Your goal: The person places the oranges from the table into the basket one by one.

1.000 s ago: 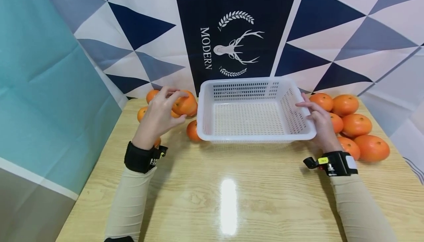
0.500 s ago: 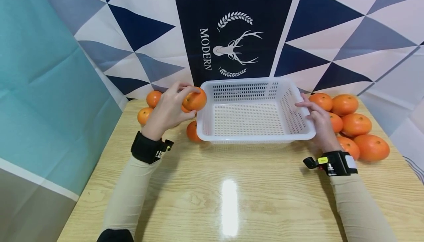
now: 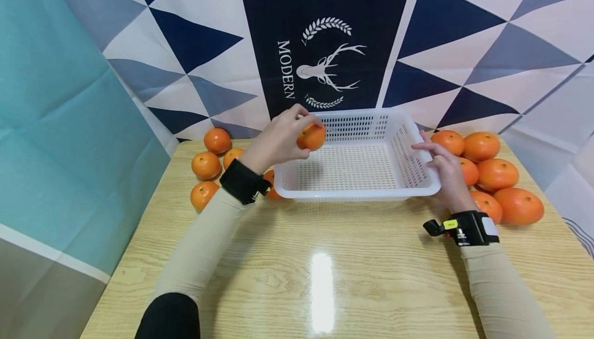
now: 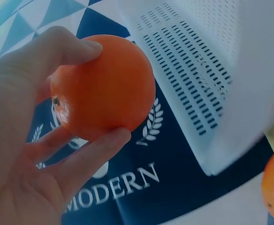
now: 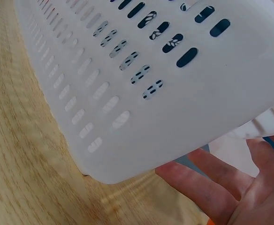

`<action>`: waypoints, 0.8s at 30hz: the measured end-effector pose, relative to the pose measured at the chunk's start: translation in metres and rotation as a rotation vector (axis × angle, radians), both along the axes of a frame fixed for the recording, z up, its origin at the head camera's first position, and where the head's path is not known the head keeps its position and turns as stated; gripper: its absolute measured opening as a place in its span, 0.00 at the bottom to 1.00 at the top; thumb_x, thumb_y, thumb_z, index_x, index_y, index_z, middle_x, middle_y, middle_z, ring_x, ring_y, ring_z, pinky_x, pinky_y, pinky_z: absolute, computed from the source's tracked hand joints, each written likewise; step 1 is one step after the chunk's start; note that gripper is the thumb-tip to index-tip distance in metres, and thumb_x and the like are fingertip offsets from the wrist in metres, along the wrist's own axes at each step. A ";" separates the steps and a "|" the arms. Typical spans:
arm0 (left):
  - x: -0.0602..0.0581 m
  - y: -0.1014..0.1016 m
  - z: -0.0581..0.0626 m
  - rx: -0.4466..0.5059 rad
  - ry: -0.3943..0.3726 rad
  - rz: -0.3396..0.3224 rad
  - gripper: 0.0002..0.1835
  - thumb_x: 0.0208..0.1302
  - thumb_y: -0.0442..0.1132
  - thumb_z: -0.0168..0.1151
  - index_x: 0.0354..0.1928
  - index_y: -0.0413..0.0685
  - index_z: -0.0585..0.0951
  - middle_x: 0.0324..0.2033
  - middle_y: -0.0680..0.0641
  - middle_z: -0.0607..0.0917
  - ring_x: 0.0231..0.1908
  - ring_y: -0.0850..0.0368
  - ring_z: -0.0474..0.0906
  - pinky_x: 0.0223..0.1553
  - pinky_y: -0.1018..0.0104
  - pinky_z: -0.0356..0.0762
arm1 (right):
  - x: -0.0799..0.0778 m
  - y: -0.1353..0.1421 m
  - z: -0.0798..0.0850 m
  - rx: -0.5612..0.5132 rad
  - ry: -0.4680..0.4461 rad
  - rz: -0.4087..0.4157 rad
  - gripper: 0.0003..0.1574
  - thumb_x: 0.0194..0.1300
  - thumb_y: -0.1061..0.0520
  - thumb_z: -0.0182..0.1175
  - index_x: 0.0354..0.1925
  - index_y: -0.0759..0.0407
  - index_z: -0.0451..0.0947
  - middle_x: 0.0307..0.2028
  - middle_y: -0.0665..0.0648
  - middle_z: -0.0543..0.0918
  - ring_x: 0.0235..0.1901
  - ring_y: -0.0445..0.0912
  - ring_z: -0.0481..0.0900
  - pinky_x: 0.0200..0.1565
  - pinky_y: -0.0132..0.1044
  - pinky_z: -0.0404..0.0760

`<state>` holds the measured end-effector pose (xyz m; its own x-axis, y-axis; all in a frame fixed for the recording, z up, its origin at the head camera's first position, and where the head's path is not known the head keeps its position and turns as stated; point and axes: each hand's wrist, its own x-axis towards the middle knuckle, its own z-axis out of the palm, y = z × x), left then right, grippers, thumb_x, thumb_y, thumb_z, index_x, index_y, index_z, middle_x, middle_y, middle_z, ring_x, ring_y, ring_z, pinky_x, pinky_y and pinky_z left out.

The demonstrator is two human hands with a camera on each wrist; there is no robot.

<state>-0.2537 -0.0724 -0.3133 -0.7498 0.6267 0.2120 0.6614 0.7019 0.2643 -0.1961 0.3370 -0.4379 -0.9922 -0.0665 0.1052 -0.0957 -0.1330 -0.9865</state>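
Note:
An orange [image 3: 312, 137] is pinched between the thumb and fingers of my left hand [image 3: 283, 135], above the left part of a white plastic basket [image 3: 366, 193]. In the left wrist view the thumb [image 4: 87, 50] presses one side of the orange [image 4: 110, 89] and the fingers support the other. The basket has slotted walls and a mesh bottom, and stands on the wooden table. My right hand [image 3: 443, 171] grips the basket's right side, with fingers at the rim. In the right wrist view two fingers [image 5: 193, 183] lie right at the outside of the basket wall [image 5: 184, 108].
Several oranges [image 3: 206, 165] lie on the table to the left of the basket, one [image 3: 274, 184] close against its left wall. More oranges [image 3: 498, 173] are grouped to its right, beside the right hand. A patterned cloth [image 3: 320, 35] hangs behind the wooden table [image 3: 371, 267].
My left hand has picked up the orange from the left group and moved right with it, over the basket's left rim. The right hand and basket have stayed put.

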 end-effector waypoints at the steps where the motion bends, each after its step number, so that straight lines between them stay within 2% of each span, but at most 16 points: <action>1: -0.002 0.004 0.001 -0.002 -0.002 -0.006 0.30 0.67 0.41 0.81 0.70 0.58 0.83 0.69 0.39 0.79 0.65 0.40 0.80 0.71 0.47 0.83 | 0.000 0.000 0.000 0.003 0.000 -0.004 0.39 0.77 0.69 0.34 0.69 0.55 0.84 0.94 0.43 0.46 0.95 0.55 0.35 0.64 0.21 0.76; 9: -0.019 0.029 -0.001 -0.007 -0.028 -0.031 0.30 0.66 0.40 0.81 0.69 0.58 0.83 0.68 0.40 0.78 0.64 0.42 0.79 0.70 0.48 0.83 | 0.001 -0.001 -0.001 0.050 -0.005 -0.056 0.37 0.77 0.68 0.34 0.67 0.54 0.84 0.94 0.44 0.47 0.95 0.56 0.36 0.63 0.20 0.76; 14: -0.029 0.043 -0.003 -0.001 -0.040 -0.045 0.30 0.66 0.40 0.81 0.69 0.57 0.82 0.68 0.41 0.78 0.64 0.43 0.79 0.69 0.51 0.84 | 0.001 -0.002 0.001 0.067 -0.013 -0.055 0.37 0.77 0.67 0.34 0.68 0.54 0.83 0.94 0.44 0.46 0.95 0.56 0.35 0.62 0.19 0.76; 18: -0.037 0.055 -0.005 -0.005 -0.054 -0.037 0.30 0.66 0.39 0.80 0.69 0.59 0.82 0.68 0.42 0.78 0.63 0.44 0.79 0.70 0.51 0.81 | 0.001 -0.001 0.002 0.034 -0.019 -0.037 0.39 0.78 0.68 0.33 0.70 0.55 0.83 0.94 0.43 0.46 0.95 0.55 0.35 0.62 0.19 0.79; 24: -0.049 0.075 -0.008 -0.002 -0.085 -0.038 0.30 0.67 0.40 0.80 0.69 0.61 0.82 0.68 0.44 0.78 0.62 0.47 0.79 0.69 0.53 0.81 | 0.000 0.000 0.001 -0.003 -0.013 -0.011 0.39 0.78 0.69 0.33 0.72 0.57 0.82 0.94 0.43 0.46 0.95 0.53 0.34 0.65 0.20 0.76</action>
